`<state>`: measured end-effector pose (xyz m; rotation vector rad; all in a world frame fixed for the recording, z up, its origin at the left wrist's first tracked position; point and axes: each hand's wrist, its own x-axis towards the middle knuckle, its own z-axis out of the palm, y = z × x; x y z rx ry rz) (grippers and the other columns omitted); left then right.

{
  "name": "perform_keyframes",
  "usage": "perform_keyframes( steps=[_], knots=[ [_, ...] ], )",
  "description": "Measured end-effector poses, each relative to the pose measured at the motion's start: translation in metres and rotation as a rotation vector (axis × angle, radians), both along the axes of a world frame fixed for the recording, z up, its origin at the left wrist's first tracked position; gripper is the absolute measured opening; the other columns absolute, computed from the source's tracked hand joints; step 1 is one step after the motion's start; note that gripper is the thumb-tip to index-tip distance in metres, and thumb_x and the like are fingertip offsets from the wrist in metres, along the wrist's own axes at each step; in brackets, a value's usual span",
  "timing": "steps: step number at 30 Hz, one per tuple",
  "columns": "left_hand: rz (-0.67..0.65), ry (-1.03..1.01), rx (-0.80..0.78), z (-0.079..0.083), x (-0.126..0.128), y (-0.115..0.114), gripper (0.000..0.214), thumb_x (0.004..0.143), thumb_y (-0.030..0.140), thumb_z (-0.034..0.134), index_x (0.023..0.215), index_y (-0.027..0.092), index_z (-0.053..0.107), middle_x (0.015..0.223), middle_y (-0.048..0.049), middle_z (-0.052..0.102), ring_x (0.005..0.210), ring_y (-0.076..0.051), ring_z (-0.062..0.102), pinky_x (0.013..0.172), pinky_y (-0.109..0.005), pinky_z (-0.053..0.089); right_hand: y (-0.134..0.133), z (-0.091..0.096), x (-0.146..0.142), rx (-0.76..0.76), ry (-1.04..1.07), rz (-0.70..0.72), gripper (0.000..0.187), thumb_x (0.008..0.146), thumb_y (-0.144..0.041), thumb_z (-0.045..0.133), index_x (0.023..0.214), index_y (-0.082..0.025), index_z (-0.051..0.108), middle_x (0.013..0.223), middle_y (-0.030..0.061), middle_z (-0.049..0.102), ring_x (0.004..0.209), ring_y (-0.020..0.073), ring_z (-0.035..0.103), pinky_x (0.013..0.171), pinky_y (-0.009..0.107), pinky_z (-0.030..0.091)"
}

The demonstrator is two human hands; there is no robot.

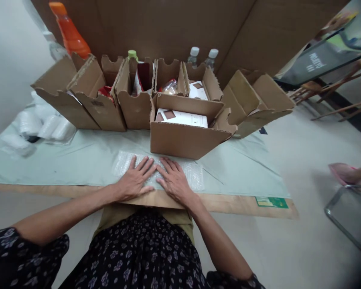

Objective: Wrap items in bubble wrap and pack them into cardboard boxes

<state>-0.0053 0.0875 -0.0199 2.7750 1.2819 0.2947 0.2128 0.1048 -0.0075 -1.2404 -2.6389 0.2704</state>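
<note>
Head view | left hand (136,176) and right hand (176,180) are lying spread, palms down, on bubble wrap (120,162) across pale-green cloth (90,160), near side | cardboard bin (180,140) holding white carton (185,119) is standing just beyond, partly hiding far bin row (138,110) | orange-capped bottle (74,38) is showing far left

Bubble wrap (195,173): clear, bubbly, thin. Lying flat, long side running left to right, on pale green cloth (90,160) near front edge. Both ends visible; middle largely covered.
</note>
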Motion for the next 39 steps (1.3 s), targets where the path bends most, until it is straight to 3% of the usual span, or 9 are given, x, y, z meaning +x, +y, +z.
perform_keyframes(
  steps=[6,11,16,22,25,29,32,34,39],
  knots=[
    [0.227,-0.017,-0.056,-0.012,-0.035,-0.006,0.056,0.102,0.051,0.05,0.155,0.035,0.046,0.168,-0.0105,0.039,0.157,-0.042,0.028,0.122,-0.075,0.009,-0.005,-0.011,0.026,0.028,-0.008,-0.011,0.051,0.104,-0.041,0.054,0.152,-0.022,0.054,0.164,0.0107,0.046,0.152,0.0302,0.038,0.124,0.052,0.03],
    [0.272,-0.064,-0.098,-0.001,-0.052,-0.007,0.048,0.103,0.041,0.047,0.149,0.032,0.052,0.163,-0.01,0.047,0.154,-0.036,0.035,0.123,-0.066,0.022,-0.018,-0.012,0.099,0.092,-0.05,-0.213,0.041,0.105,-0.036,0.048,0.143,-0.025,0.062,0.156,0.0089,0.056,0.144,0.0297,0.048,0.115,0.05,0.037],
    [0.562,-0.101,-0.038,0.007,-0.076,0.004,0.053,0.096,0.042,0.049,0.142,0.016,0.058,0.155,-0.0219,0.052,0.151,-0.042,0.038,0.122,-0.065,0.028,-0.02,-0.006,0.155,0.199,0.02,-0.532,0.035,0.104,-0.032,0.045,0.12,-0.017,0.073,0.127,0.0144,0.075,0.122,0.0311,0.065,0.1,0.047,0.047],
    [0.58,-0.119,-0.063,0.014,-0.041,0.012,0.059,0.093,0.057,0.055,0.128,0.011,0.067,0.154,-0.026,0.05,0.151,-0.046,0.036,0.121,-0.067,0.028,-0.004,0.002,0.144,0.159,0.012,-0.558,0.035,0.098,-0.029,0.05,0.123,-0.017,0.071,0.129,0.0143,0.073,0.115,0.0309,0.067,0.096,0.046,0.047],
    [0.582,-0.144,-0.107,0.016,-0.008,0.017,0.047,0.087,0.047,0.066,0.118,0.012,0.07,0.153,-0.0258,0.051,0.152,-0.048,0.033,0.12,-0.069,0.027,-0.002,-0.002,0.152,0.095,-0.061,-0.62,0.036,0.093,-0.036,0.054,0.119,-0.017,0.071,0.135,0.0161,0.069,0.115,0.0345,0.066,0.091,0.048,0.049],
    [0.603,-0.293,-0.145,0.021,0.013,0.015,0.011,0.082,0.026,0.067,0.088,0.017,0.069,0.148,-0.02,0.058,0.148,-0.044,0.04,0.12,-0.063,0.031,-0.006,0.003,0.162,-0.007,-0.008,-0.62,0.026,0.089,-0.041,0.055,0.093,-0.02,0.07,0.124,0.0143,0.073,0.11,0.0325,0.068,0.089,0.045,0.05],
    [0.623,-0.443,-0.203,0.034,-0.005,0.003,0.008,0.085,0.026,0.059,0.085,0.02,0.065,0.11,-0.0113,0.075,0.109,-0.03,0.069,0.098,-0.046,0.052,-0.02,0.022,0.154,-0.156,0.126,-0.626,0.025,0.087,-0.046,0.058,0.087,-0.023,0.067,0.094,0.0092,0.076,0.088,0.0289,0.071,0.081,0.041,0.051],
    [0.676,-0.505,-0.252,0.049,-0.032,-0.001,0.015,0.088,0.033,0.057,0.093,0.022,0.066,0.089,-0.0047,0.074,0.083,-0.023,0.07,0.079,-0.035,0.055,-0.035,0.035,0.136,-0.306,0.278,-0.581,0.026,0.087,-0.047,0.061,0.095,-0.024,0.068,0.085,0.0056,0.074,0.08,0.0253,0.07,0.077,0.037,0.052],
    [0.818,-0.365,-0.122,0.085,-0.085,0.041,0.034,0.085,0.031,0.063,0.117,0.021,0.066,0.097,-0.005,0.076,0.086,-0.024,0.071,0.08,-0.033,0.053,-0.071,0.031,0.052,-0.707,0.691,-0.314,0.055,0.093,-0.036,0.058,0.146,-0.022,0.056,0.082,-0.0006,0.067,0.07,0.0155,0.062,0.067,0.027,0.05]
  ],
)
